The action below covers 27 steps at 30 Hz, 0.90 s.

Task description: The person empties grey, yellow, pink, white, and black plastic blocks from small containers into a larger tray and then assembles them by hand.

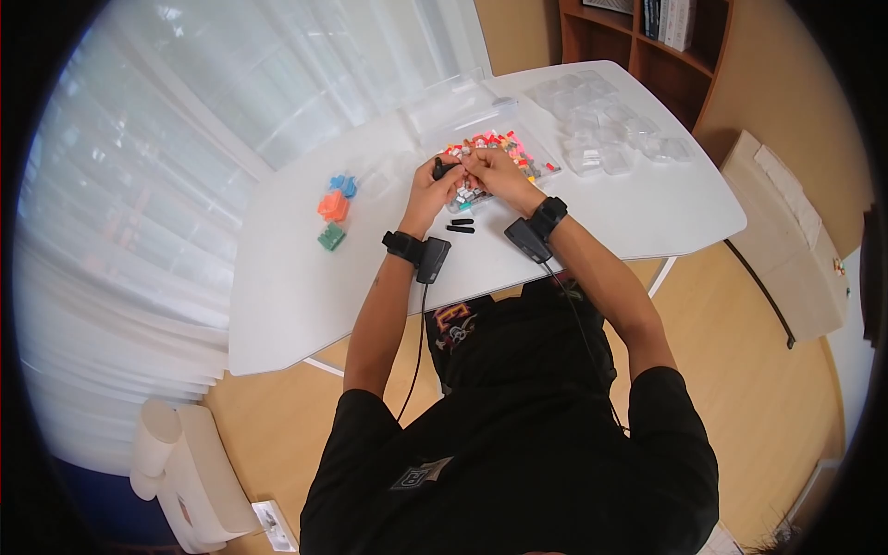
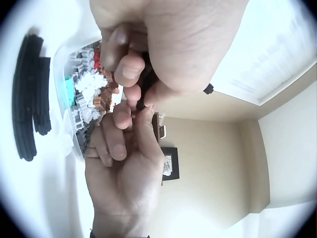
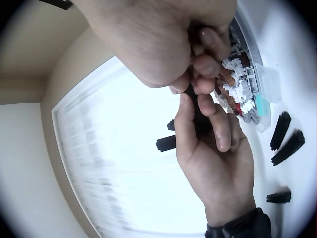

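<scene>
Two hands met over a clear tray of small bricks [image 1: 532,153] at the far side of a white table [image 1: 296,287], both pinching one dark piece [image 1: 444,169] between them. The left hand [image 1: 433,185] curled its fingers and thumb round the near end of that black piece, on the person's side of the tray; the right hand [image 1: 495,171] closed its fingertips [image 2: 130,69] on the other end, directly above the tray's near edge. From the right wrist, the piece [image 3: 166,143] ran roughly level, its free black end jutting out past the left hand's thumb, away from the tray. Its long axis lay across the gap between the two palms, so neither hand was nearer: each held an end, fingertips touching. Two loose black strips [image 1: 461,225] lay on the table just on the person's side of the tray. Blue, orange and green blocks [image 1: 333,208] sat well to the left of it, and clear empty cases [image 1: 606,125] spread to its right.
</scene>
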Each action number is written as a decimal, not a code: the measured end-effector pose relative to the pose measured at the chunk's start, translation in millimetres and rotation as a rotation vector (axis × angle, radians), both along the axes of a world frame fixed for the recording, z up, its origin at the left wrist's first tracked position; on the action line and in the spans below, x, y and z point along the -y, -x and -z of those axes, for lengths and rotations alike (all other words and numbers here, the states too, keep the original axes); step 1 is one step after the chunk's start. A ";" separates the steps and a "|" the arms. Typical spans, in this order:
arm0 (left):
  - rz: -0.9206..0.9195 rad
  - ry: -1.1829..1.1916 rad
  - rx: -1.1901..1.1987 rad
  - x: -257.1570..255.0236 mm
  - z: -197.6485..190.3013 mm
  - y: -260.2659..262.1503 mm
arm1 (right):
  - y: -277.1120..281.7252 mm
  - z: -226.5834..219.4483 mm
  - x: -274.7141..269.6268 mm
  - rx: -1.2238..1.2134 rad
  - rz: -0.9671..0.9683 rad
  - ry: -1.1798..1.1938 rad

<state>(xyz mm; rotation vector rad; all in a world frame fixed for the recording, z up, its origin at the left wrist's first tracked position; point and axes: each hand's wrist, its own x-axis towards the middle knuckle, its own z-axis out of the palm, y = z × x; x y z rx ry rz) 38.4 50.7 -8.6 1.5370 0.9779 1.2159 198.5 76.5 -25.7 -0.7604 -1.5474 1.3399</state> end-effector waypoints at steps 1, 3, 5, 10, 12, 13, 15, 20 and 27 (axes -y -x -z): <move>-0.003 0.006 0.013 0.0 0.3 0.2 | 0.2 0.3 0.0 0.004 -0.008 -0.002; -0.006 0.011 0.026 0.6 -0.2 0.1 | 0.6 1.2 0.3 0.008 -0.016 -0.005; -0.021 0.028 0.030 1.1 -1.6 0.1 | 1.1 1.7 0.7 0.001 -0.029 0.034; -0.047 0.032 0.049 3.8 -3.7 -2.8 | 1.8 3.4 -0.9 0.018 -0.035 0.010; -0.057 0.030 0.042 3.8 -3.3 -2.9 | 1.4 3.5 -0.8 0.020 -0.041 0.005; -0.052 0.028 0.049 3.7 -3.3 -2.8 | 1.1 3.5 -0.7 0.015 -0.050 -0.005; -0.048 0.026 0.057 3.4 -3.0 -1.9 | 1.2 3.7 -0.8 0.010 -0.060 -0.015; -0.056 -0.020 0.006 0.4 -0.4 -0.5 | 1.7 -0.2 1.2 -0.038 -0.011 0.036; -0.018 -0.020 -0.023 -1.0 1.5 -1.2 | 8.8 11.1 -7.3 0.014 0.087 -0.038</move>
